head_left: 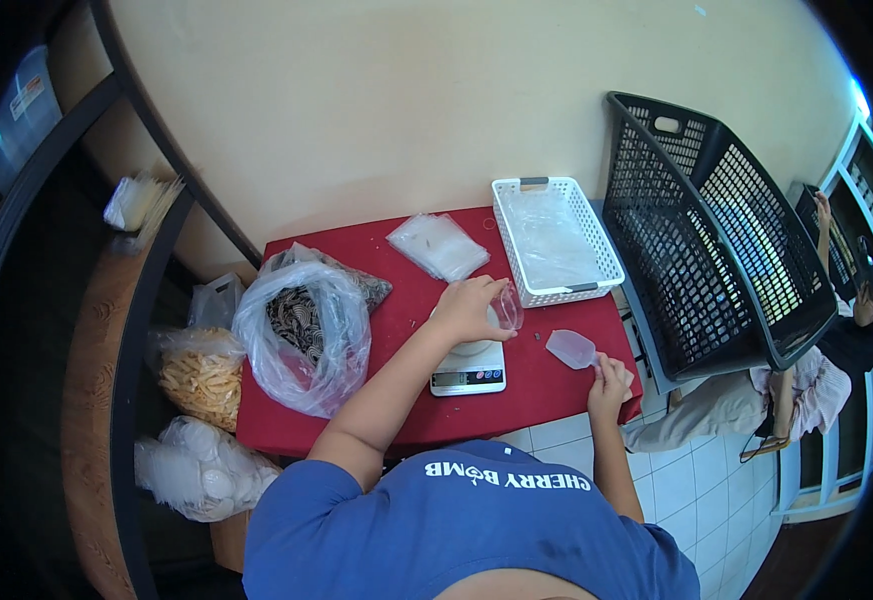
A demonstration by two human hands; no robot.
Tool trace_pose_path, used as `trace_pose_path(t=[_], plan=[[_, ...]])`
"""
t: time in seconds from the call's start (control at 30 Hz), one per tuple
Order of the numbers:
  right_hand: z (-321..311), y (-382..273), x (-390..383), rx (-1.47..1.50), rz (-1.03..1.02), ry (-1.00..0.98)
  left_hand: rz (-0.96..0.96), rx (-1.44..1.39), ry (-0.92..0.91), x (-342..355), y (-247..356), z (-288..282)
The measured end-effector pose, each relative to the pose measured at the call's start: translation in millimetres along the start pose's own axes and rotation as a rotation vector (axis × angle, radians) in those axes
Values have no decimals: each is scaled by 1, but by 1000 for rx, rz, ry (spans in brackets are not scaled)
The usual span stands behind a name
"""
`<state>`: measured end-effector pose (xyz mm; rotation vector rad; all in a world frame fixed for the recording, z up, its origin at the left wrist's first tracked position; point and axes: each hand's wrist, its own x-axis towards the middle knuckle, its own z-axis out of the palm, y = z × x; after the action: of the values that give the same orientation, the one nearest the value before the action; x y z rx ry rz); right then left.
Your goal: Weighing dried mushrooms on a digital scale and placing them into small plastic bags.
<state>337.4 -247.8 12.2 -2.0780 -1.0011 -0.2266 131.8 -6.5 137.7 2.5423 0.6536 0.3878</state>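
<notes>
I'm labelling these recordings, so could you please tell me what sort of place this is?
Perhaps a small packing room: a scale on the red table, an open bag of dark pieces, and flat plastic bags.

This looks like a packing room — digital scale, clear bags and a bulk-filled sack.

Left hand's got a clear plastic cup by a digital scale, right hand's gripping a translucent scoop. Big open plastic bag left of both, white basket just past them.
</notes>
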Motion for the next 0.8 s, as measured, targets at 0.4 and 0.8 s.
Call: trace_pose_path(t=[0.4, 0.8], plan=[[25, -11, -9, -230, -119, -34, -40, 2, 485, -106, -74, 46], [22, -20, -6, -187, -63, -95, -229, -117, 497, -153, -97, 74]])
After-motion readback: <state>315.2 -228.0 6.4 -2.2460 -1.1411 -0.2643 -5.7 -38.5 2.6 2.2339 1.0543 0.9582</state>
